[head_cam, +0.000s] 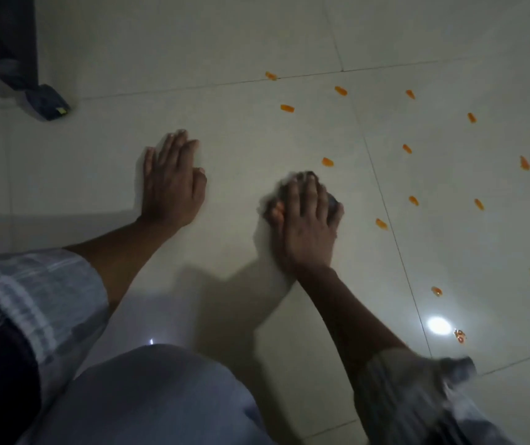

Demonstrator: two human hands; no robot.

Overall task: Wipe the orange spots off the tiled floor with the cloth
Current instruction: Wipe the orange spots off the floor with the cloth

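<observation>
Knee (161, 396) in pale cloth fills the near edge, with plaid sleeves (32, 300) on both forearms reaching away over the floor (257, 123). A bright light glare (438, 325) sits on the tile just right of the right forearm. The right hand (305, 220) lies palm down, fingers spread and pointing away, pressing the dark cloth (334, 203) against the tile; the cloth is bunched under the palm with no clear long axis, showing only at the fingertips and at the hand's edges. The left hand (170, 181) lies flat and empty on the bare tile, well apart from the cloth, fingers together and pointing away. Orange spots (328, 162) scatter right of and beyond the cloth, the nearest just past the fingertips; most are short dashes slanting down to the right, and nothing lies between them and the cloth. At far left stands a dark furniture leg (16, 59) with a foot pad (48, 102).
</observation>
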